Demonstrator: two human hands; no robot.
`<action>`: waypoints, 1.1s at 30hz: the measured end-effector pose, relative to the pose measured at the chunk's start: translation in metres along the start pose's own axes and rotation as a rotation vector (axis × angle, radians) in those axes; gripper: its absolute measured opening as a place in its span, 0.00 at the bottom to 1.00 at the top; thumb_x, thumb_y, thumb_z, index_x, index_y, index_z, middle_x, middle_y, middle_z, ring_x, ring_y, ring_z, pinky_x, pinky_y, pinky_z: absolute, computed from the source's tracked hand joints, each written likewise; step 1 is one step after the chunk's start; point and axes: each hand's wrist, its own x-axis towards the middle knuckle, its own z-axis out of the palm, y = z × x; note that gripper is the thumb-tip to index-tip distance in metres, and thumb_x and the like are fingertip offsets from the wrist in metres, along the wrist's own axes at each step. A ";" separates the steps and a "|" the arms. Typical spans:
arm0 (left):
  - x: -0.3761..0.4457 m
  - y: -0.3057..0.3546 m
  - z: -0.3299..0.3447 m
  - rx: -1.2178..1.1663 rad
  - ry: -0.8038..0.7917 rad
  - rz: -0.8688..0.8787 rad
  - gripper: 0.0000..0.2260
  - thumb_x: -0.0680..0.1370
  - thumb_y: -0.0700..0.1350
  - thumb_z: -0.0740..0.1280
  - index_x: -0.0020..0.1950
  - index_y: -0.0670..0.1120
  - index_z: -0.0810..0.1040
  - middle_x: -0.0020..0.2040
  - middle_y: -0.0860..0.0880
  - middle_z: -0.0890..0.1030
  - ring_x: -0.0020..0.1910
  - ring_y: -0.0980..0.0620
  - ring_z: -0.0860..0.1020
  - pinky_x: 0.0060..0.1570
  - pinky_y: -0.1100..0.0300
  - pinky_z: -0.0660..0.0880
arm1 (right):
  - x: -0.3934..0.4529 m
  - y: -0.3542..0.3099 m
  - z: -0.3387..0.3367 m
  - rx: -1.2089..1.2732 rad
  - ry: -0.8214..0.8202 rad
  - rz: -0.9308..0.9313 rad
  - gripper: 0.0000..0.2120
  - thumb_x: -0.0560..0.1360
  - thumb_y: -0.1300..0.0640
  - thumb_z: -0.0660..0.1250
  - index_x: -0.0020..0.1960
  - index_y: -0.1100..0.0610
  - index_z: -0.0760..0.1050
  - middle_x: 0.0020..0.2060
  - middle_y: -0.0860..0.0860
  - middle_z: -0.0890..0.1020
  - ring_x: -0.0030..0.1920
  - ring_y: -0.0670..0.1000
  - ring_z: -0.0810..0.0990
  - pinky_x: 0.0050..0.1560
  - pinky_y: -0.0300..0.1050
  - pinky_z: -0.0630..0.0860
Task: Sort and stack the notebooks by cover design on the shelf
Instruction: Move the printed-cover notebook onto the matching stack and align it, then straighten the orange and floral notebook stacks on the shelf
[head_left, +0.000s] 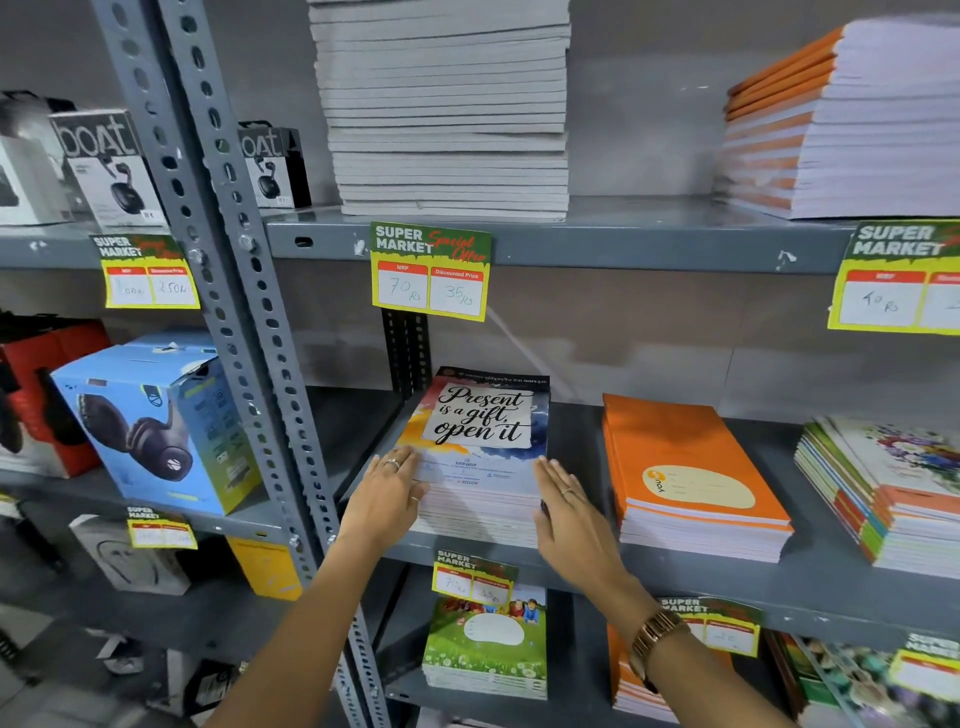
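On the grey metal shelf (675, 571), a stack of notebooks (480, 499) topped by a glossy cover reading "Present is a gift, open it" sits at the left end, between two flat palms. The left hand (387, 493) presses against the stack's left edge, fingers together and extended, gripping nothing; the right hand (569, 512) lies flat along the right edge in the same way, a metal-link watch (655, 642) on its wrist. Held so, they seem to be squaring the paper edges into one neat block. Just beside it rests an orange notebook stack (691, 473), matte-covered, with a pale oval label; further right sits a floral-cover stack (883, 488), its spines slightly fanned.
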 end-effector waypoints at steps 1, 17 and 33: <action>-0.003 0.003 0.002 -0.001 0.025 0.003 0.22 0.80 0.46 0.57 0.73 0.42 0.61 0.75 0.43 0.63 0.75 0.47 0.59 0.76 0.52 0.51 | -0.007 0.007 -0.001 -0.004 0.047 0.029 0.26 0.78 0.62 0.57 0.75 0.62 0.57 0.75 0.55 0.61 0.76 0.53 0.59 0.72 0.42 0.47; 0.004 0.146 0.049 -0.008 0.026 0.218 0.34 0.73 0.55 0.35 0.73 0.42 0.60 0.76 0.44 0.61 0.76 0.47 0.57 0.76 0.53 0.47 | -0.058 0.125 -0.061 -0.106 0.191 0.337 0.22 0.75 0.65 0.64 0.69 0.65 0.69 0.68 0.60 0.73 0.70 0.58 0.70 0.70 0.50 0.66; 0.017 0.247 0.090 -0.003 -0.169 0.208 0.22 0.82 0.44 0.50 0.76 0.43 0.50 0.78 0.48 0.52 0.77 0.52 0.47 0.74 0.58 0.53 | -0.081 0.189 -0.096 -0.273 -0.064 0.189 0.26 0.81 0.64 0.52 0.77 0.55 0.49 0.77 0.49 0.54 0.77 0.48 0.51 0.72 0.38 0.43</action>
